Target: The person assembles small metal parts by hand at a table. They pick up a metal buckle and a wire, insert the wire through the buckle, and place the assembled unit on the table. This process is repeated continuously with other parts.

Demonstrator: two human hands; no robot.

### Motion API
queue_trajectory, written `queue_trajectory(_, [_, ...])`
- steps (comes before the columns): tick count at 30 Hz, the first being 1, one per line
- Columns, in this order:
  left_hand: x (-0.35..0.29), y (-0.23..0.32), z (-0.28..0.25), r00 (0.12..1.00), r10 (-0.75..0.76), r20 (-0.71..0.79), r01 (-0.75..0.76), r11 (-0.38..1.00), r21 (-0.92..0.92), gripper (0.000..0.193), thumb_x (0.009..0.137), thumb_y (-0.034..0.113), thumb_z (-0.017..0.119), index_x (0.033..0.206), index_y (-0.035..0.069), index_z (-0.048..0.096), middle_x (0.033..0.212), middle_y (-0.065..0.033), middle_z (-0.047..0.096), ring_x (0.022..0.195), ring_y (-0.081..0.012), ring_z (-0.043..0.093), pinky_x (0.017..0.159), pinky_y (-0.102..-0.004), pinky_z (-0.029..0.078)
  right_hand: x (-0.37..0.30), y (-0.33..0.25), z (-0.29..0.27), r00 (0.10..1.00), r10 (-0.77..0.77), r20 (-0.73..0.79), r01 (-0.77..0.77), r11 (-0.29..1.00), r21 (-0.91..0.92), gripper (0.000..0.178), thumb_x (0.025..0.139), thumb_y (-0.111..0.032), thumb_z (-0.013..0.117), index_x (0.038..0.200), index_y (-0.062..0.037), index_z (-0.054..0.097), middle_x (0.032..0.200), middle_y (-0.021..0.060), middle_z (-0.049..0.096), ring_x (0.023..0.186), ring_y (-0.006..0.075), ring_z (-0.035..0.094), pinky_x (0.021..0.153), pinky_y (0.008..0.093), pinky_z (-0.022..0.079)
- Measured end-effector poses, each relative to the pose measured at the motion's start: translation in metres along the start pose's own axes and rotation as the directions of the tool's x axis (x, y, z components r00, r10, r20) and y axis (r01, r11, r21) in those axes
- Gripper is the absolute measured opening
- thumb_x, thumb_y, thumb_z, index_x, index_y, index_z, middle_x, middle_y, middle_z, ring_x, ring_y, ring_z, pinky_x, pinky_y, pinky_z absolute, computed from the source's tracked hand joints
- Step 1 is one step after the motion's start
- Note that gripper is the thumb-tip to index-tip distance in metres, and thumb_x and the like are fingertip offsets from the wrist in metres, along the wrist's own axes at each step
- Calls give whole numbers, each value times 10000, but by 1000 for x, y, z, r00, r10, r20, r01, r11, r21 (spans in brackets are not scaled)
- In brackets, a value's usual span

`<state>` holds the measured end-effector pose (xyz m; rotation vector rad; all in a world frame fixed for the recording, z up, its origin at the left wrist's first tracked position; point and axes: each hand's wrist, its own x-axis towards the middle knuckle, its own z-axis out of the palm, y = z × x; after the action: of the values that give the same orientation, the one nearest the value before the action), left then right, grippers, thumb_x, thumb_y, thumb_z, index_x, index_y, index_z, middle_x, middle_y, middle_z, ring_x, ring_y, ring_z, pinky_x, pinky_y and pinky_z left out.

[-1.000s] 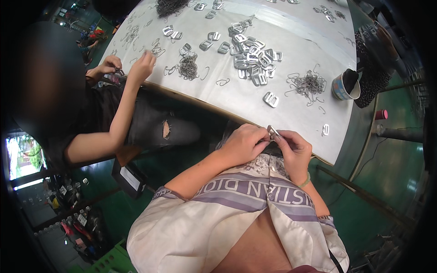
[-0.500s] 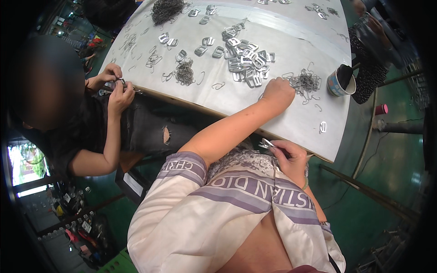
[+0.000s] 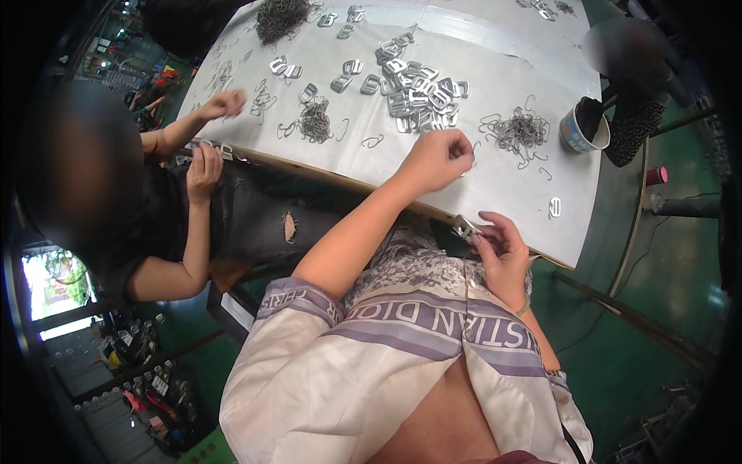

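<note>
Over the near part of the table, my left hand (image 3: 442, 161) has its fingers curled together in a pinch. A small glint shows at its fingertips, too small to name. At the table's near edge my right hand (image 3: 504, 251) grips a silver metal buckle (image 3: 464, 226) between thumb and fingers. Beyond my left hand lies a heap of similar silver buckles (image 3: 421, 97). To the right of that heap is a tangled pile of thin wire clips (image 3: 516, 133), with a few strays around it. One loose buckle (image 3: 555, 207) lies near the right edge.
A paper cup (image 3: 576, 135) with something dark inside stands at the table's right edge. Another pile of wire clips (image 3: 314, 122) and a larger one (image 3: 280, 19) lie to the left. At the left sits a co-worker (image 3: 147, 193); another person (image 3: 630, 58) is at the far right.
My left hand has moved from the wire clip pile back to the left and nearer. My right hand has raised and turned the buckle slightly. The co-worker's one hand has reached over the table.
</note>
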<state>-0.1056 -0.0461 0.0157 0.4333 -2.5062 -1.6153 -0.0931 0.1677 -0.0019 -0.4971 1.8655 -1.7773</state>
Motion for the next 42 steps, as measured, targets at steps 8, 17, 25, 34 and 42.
queue_trajectory(8, [-82, 6, 3, 951, 306, 44, -305, 952, -15, 101, 780, 46, 659, 850, 39, 586, 967, -91, 548, 947, -247, 522, 812, -336, 423, 6, -6, 3, 1000, 3, -1, -3, 999, 45, 366, 859, 93, 596, 1212, 15, 536, 935, 141, 693, 837, 146, 674, 740, 245, 550])
queue_trajectory(17, [-96, -2, 24, 973, 227, -31, -229, 968, -102, 144, 828, 2, 579, 970, 17, 560, 978, -112, 623, 893, -262, 588, 809, -342, 460, 13, -6, 1, 991, -123, 52, 126, 990, -58, 348, 834, 41, 655, 1172, 8, 580, 885, 115, 703, 789, 128, 670, 726, 247, 533])
queue_trajectory(25, [-104, -1, 19, 938, 343, -45, -344, 939, -18, 149, 838, -15, 569, 980, 29, 566, 915, -87, 613, 822, -241, 569, 759, -335, 462, 96, 2, 13, 935, -304, 184, 353, 741, -571, 353, 803, -46, 693, 1147, -8, 624, 978, 124, 602, 805, 258, 630, 691, 344, 501])
queue_trajectory(34, [-108, 0, 18, 939, 332, -94, -332, 943, 13, 120, 845, 3, 576, 960, 39, 585, 888, -81, 613, 814, -251, 578, 736, -342, 466, 131, 4, 24, 963, -128, 239, 266, 612, -745, 243, 784, -54, 702, 1000, -20, 596, 934, 136, 583, 716, 260, 611, 662, 352, 486])
queue_trajectory(42, [-104, -2, 24, 947, 254, -196, -262, 965, -13, 97, 848, 16, 587, 944, 29, 588, 857, -86, 637, 796, -254, 602, 734, -353, 467, 85, -18, -3, 966, 179, 187, -208, 967, 150, 161, 863, -30, 651, 1007, 34, 618, 798, 49, 626, 646, 117, 618, 603, 234, 509])
